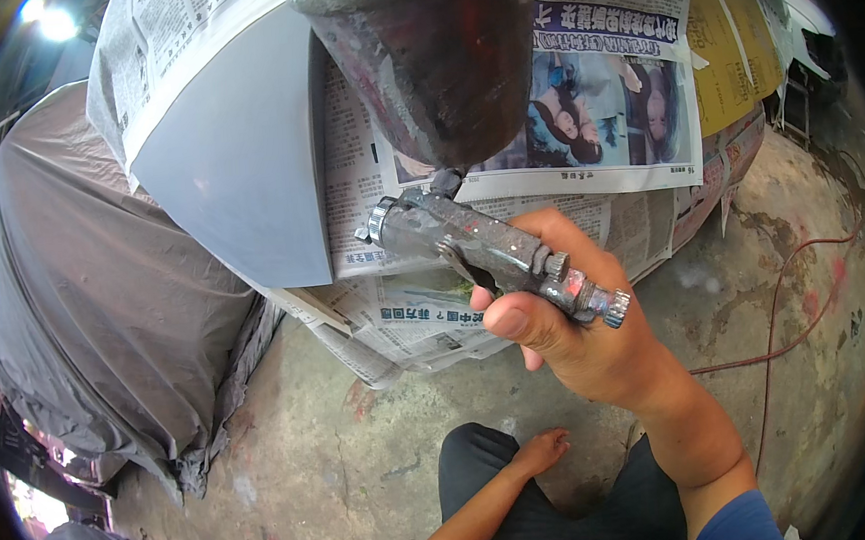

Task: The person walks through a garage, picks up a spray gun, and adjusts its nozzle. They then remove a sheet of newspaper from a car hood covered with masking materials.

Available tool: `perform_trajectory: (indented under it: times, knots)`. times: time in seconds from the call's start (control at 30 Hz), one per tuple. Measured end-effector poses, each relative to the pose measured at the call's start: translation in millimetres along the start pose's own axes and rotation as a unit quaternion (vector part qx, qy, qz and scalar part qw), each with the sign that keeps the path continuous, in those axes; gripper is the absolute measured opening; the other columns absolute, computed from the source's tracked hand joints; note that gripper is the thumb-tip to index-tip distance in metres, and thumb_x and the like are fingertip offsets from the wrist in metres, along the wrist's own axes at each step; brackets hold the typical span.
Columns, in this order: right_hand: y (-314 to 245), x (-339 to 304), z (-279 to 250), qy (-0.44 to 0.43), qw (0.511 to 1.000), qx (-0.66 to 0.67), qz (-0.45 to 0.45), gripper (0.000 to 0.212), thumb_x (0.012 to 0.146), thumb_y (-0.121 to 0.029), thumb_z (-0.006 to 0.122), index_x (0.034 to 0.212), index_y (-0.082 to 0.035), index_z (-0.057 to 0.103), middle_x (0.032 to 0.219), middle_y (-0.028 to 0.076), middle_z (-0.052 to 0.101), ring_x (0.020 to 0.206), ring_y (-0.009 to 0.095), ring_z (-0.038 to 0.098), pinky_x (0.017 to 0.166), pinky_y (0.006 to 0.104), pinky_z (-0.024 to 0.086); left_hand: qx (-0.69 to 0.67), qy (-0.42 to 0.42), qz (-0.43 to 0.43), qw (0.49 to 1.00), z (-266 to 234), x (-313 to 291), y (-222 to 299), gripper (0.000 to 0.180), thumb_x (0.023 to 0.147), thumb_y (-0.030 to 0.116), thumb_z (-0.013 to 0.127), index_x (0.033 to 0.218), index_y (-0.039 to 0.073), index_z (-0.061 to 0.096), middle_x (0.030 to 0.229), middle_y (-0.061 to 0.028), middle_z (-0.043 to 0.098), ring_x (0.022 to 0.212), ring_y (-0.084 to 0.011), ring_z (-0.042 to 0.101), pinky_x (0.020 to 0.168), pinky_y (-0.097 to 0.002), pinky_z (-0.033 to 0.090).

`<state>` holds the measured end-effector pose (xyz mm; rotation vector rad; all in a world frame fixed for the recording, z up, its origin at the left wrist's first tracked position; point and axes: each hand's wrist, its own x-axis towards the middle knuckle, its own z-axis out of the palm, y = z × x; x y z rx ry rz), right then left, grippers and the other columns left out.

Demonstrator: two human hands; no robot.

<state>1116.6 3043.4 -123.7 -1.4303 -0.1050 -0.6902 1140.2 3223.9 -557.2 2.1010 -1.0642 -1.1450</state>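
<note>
My right hand is wrapped round a paint spray gun, with the thumb across the near side by the trigger. The gun is metal, spattered with paint, and its nozzle end points to the left. On top of it stands a dark, stained paint cup, whose upper end runs out of the picture. Beyond the nozzle is a smooth grey panel, framed by newspaper masking. Low down, my left hand lies by my knee with its fingers stretched out, holding nothing.
A draped grey cover hangs over a large thing at left. Yellow-brown masking paper sits at the upper right. A reddish hose winds over the stained concrete floor, and more hose loops near the lower edge.
</note>
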Motion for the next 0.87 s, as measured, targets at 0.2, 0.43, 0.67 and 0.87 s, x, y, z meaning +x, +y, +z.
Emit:
perform_trajectory:
  times: [0.2,0.43,0.67,0.87]
  knots:
    - [0.9,-1.9,-1.6,0.001,1.0,-0.004,-0.003,0.046,0.088,-0.036,0.08,0.114,-0.002,0.061,0.088,0.006,0.068,0.08,0.008,0.059,0.071,0.0257,0.05,0.024,0.007,0.003,1.0,2.3,0.3,-0.7,0.04,0.099,0.029,0.058,0.132,0.006,0.06,0.123,-0.0212,0.065,0.113,-0.0378,0.064,0.094,-0.0453,0.051]
    - [-2.9,-4.8,-6.6,0.016,1.0,0.015,0.008,0.047,0.089,-0.033,0.08,0.117,-0.001,0.06,0.087,0.004,0.067,0.078,0.007,0.058,0.069,0.025,0.049,0.021,-0.01,-0.006,1.0,-0.1,0.4,4.7,0.041,0.098,0.029,0.059,0.133,0.005,0.059,0.125,-0.0212,0.065,0.116,-0.0376,0.063,0.097,-0.0447,0.05]
    - [-4.1,-4.7,-3.5,0.008,1.0,0.013,0.004,0.048,0.087,-0.035,0.081,0.115,-0.001,0.062,0.088,0.006,0.067,0.078,0.009,0.059,0.07,0.0257,0.05,0.032,-0.014,-0.001,0.999,2.0,2.1,1.1,0.041,0.099,0.028,0.058,0.133,0.005,0.059,0.128,-0.0211,0.063,0.119,-0.0374,0.061,0.099,-0.045,0.049]
    - [-7.4,-5.5,-3.4,-0.005,1.0,-0.023,0.018,0.046,0.088,-0.036,0.079,0.113,-0.001,0.063,0.095,0.009,0.067,0.08,0.013,0.063,0.072,0.0275,0.051,0.032,-0.023,-0.014,0.999,-1.2,1.3,6.0,0.041,0.099,0.029,0.058,0.134,0.007,0.058,0.135,-0.021,0.06,0.122,-0.0386,0.059,0.1,-0.0458,0.048]
